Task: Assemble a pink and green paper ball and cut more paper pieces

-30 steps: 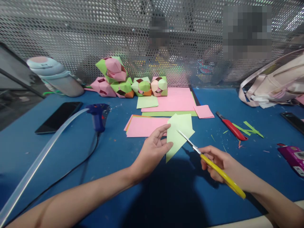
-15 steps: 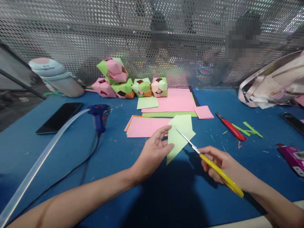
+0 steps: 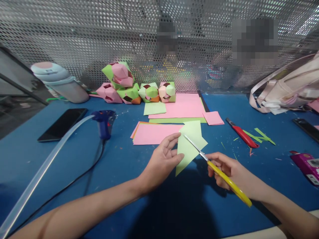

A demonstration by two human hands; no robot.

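Note:
My left hand (image 3: 163,161) pinches the left edge of a pale green sheet of paper (image 3: 190,139), holding it above the blue table. The paper has a pointed lower corner and another point at its right. In my right hand (image 3: 231,172) is a pair of scissors (image 3: 226,179) with yellow handles. Their slim metal blades lie across the paper from its right side, the tip near its left edge. Some of my right fingers are hidden behind the handle. Pink paper sheets (image 3: 154,134) lie on the table just behind my left hand.
A blue glue gun (image 3: 104,124) with a long clear glue stick (image 3: 47,169) stands left, near a phone (image 3: 63,124). Folded paper shapes (image 3: 128,93) sit at the back. Right are a red utility knife (image 3: 243,134), green scraps (image 3: 264,136), a purple box (image 3: 306,167) and a bag (image 3: 289,86).
The green paper and my left hand have shifted slightly right and down. The scissors and my right hand have moved a little to the left, the blades reaching farther over the paper.

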